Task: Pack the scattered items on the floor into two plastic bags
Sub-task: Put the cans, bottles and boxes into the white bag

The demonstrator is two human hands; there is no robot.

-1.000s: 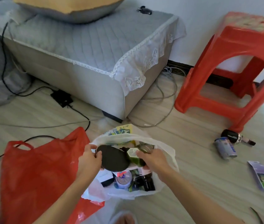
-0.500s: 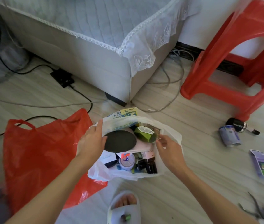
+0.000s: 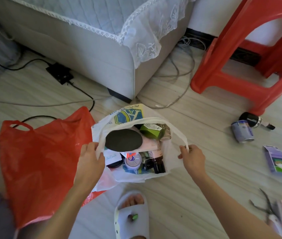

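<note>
Both hands hold the white plastic bag open between them; the left hand pinches the left edge of its mouth, and the right hand curls its fingers around the right handle strip, so neither hand is free. The bag stands on the floor, its mouth pointing up toward the camera, with the long axis of the opening running from one hand to the other. Inside lie a black oval pad, a green box beyond it, a dark brown bottle and a small round tin — the bag looks rather full. I judge the film thin, soft and slippery; it will sag under the bottle's weight, so the handles are the best place to take hold. The red plastic bag lies flat, left of the left hand, its handles pointing away. To the right of the right hand, well apart, a small can, a black bottle and a purple packet remain on the floor; pliers lie nearer the person.
</note>
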